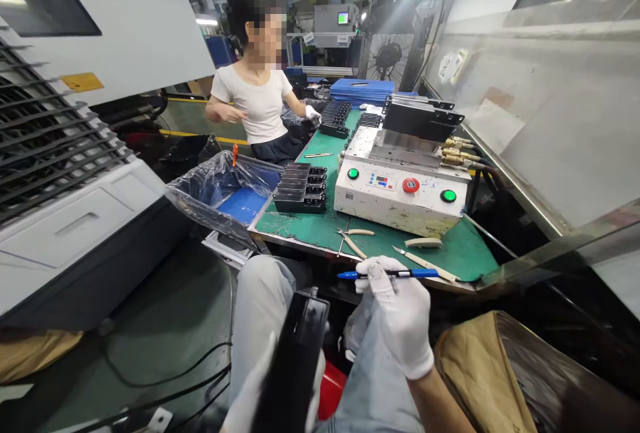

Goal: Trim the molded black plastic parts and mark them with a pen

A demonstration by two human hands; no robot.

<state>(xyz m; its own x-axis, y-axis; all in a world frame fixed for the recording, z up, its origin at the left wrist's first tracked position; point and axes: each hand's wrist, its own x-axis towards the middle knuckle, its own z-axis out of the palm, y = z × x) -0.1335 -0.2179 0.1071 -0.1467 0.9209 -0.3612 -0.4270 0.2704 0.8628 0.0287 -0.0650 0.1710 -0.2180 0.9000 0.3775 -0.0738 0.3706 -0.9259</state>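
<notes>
My left hand (pixel 249 393), in a white glove, is low in the view and grips a black rectangular plastic part (pixel 293 370) upright. My right hand (pixel 400 313), also gloved in white, holds a blue and black pen (pixel 387 274) crosswise between its fingers, just above the near edge of the green work mat (pixel 320 226). A craft knife with a beige handle (pixel 425 264) lies on the mat a little beyond the pen. Nearby are a beige-handled pair of pliers (pixel 353 240) and a beige pad (pixel 423 242).
A white benchtop machine (pixel 395 196) with green and red buttons and brass fittings stands on the bench. Several black parts are stacked (pixel 300 188) beside a plastic-lined bin (pixel 220 193). A person in a white T-shirt (pixel 257 103) works at the far end, beside a blue stack (pixel 361 90).
</notes>
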